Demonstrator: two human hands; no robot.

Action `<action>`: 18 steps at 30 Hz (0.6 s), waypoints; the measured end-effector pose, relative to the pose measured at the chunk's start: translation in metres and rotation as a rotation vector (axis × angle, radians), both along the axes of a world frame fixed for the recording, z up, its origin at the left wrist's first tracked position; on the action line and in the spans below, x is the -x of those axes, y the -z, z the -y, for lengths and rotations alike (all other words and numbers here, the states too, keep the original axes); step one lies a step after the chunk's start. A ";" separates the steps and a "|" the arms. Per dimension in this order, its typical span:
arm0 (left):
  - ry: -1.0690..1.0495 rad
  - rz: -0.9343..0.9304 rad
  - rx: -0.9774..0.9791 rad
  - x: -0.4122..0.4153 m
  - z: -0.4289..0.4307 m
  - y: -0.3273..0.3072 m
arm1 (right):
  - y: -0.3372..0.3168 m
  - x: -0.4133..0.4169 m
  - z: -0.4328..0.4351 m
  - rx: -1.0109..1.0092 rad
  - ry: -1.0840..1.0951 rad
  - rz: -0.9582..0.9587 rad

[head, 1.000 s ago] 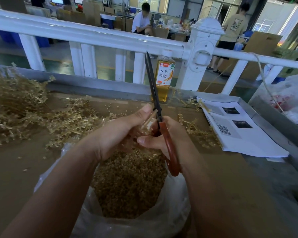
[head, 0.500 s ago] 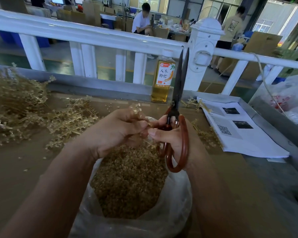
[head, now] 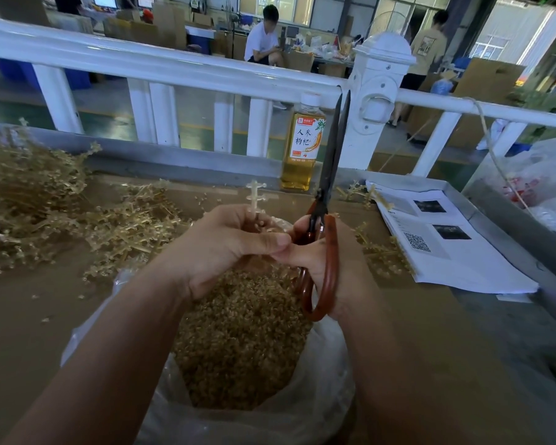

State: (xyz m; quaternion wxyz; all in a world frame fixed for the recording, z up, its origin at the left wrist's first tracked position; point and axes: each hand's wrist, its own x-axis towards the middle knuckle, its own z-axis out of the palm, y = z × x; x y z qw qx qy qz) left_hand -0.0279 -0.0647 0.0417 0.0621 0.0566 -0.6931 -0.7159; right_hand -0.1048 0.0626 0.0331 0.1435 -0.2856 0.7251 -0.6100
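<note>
Over to the bottle point(head: 303, 146) at back edge of table point(head: 29, 332), just in front of white railing point(head: 174, 64): reads 人参枸杞 in black on a white label, w/ an orange root drawing beside and a small red logo above. Amber liquid inside, white cap on top. Smaller print under the characters too fine to read. To the rt, printed sheets point(head: 482, 268) w/ a QR code and dark photos, text lines illegible.

Now the hands, both over the open mouth of a clear plastic bag point(head: 321, 390) filled w/ small tan cut bits point(head: 244, 335). First the left hand point(head: 225, 248): pinching a pale plastic sprue point(head: 255, 195) btwn thumb and fingers, held upright, cross-shaped top poking above the knuckles. Then the right hand point(head: 321, 261): clenched round the red-brown handles of the scissors point(head: 329, 168), thumbs of both hands meeting. Blades pointing straight up, a sliver apart, crossing in front of bottle's rt edge and the railing post.

Vs 1 s ago: blades then leaning up-left and shut, now upright. Vs 0.5 s ago: nearly the same scissor pose, but sprue raised higher, top now clear above the left hand instead of just nubs showing. Bag, bottle and sheets unmoved.

Left of the hands, a heap point(head: 29, 207) of uncut tan sprues spread over the brown table, w/ a few more beside the sheets.
</note>
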 end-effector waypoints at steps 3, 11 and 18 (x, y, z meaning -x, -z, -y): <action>-0.020 -0.033 0.010 0.001 0.000 0.001 | 0.000 0.000 -0.001 -0.018 -0.003 -0.002; -0.046 -0.090 0.057 0.000 -0.002 -0.001 | -0.002 0.001 -0.005 0.011 0.003 -0.036; -0.017 -0.143 0.122 -0.001 -0.002 -0.003 | -0.001 0.004 -0.005 0.064 -0.026 0.035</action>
